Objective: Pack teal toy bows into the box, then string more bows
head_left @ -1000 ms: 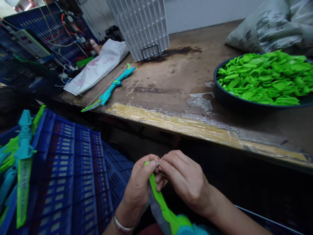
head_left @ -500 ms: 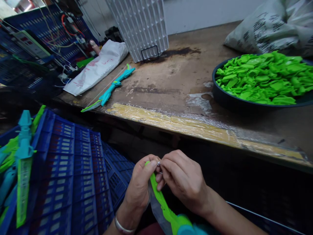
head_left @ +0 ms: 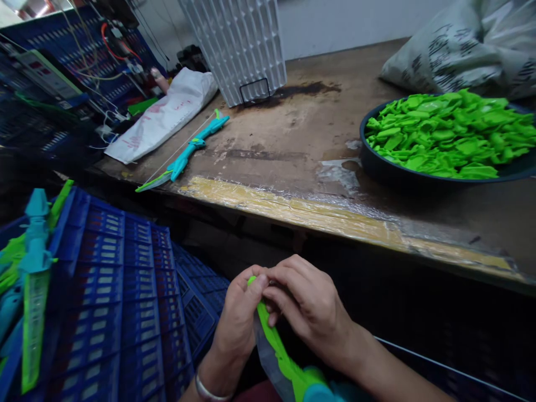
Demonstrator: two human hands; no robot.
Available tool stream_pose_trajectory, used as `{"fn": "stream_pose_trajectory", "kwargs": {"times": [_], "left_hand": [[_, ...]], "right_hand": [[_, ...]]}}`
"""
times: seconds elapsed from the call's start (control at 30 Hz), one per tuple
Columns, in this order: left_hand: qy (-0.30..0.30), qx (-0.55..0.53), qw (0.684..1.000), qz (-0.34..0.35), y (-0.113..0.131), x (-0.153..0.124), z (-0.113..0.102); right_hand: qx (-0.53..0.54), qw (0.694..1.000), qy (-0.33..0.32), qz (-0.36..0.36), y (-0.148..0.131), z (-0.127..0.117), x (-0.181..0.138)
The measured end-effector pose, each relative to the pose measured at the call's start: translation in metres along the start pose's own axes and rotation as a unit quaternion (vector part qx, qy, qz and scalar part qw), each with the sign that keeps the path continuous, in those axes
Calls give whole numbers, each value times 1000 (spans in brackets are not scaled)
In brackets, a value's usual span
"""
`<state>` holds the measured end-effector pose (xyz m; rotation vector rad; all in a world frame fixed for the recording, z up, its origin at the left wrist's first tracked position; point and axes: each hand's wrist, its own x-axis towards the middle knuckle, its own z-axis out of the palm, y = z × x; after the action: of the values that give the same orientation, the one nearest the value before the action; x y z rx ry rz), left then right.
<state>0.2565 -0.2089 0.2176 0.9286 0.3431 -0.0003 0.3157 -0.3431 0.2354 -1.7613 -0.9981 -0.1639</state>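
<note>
My left hand is closed round the tip of a green and turquoise toy bow, which points up from my lap. A grey translucent strip runs along the bow's limb. Against the left fingertips, my right hand pinches the end of the bowstring at the tip; its fingers cover the knot. A pale string stretches away below my right forearm. On the table lies another toy bow, turquoise and green, with its string taut.
A dark round basin heaped with green plastic pieces stands at the table's right. Behind it slumps a printed sack. A blue crate with more bow parts is at left. Yellow tape covers the table's front edge.
My right fingers have moved slightly left and closed over the bow's tip, hiding the small white knot seen there before. My left hand keeps its hold.
</note>
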Motion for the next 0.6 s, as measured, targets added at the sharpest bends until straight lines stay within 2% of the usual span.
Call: {"fn": "stream_pose_trajectory", "kwargs": {"times": [0.13, 0.27, 0.43, 0.6], "left_hand": [[-28, -6, 1000, 13, 0, 0, 3], [-25, -4, 999, 45, -1, -1, 5], [-90, -24, 993, 74, -11, 1, 4], [-160, -82, 980, 88, -17, 5, 8]], "right_hand": [[15, 999, -11, 44, -2, -4, 1], [-62, 995, -54, 60, -7, -16, -6], [-180, 981, -76, -2, -16, -32, -27], [-336, 938, -56, -66, -23, -28, -46]]}}
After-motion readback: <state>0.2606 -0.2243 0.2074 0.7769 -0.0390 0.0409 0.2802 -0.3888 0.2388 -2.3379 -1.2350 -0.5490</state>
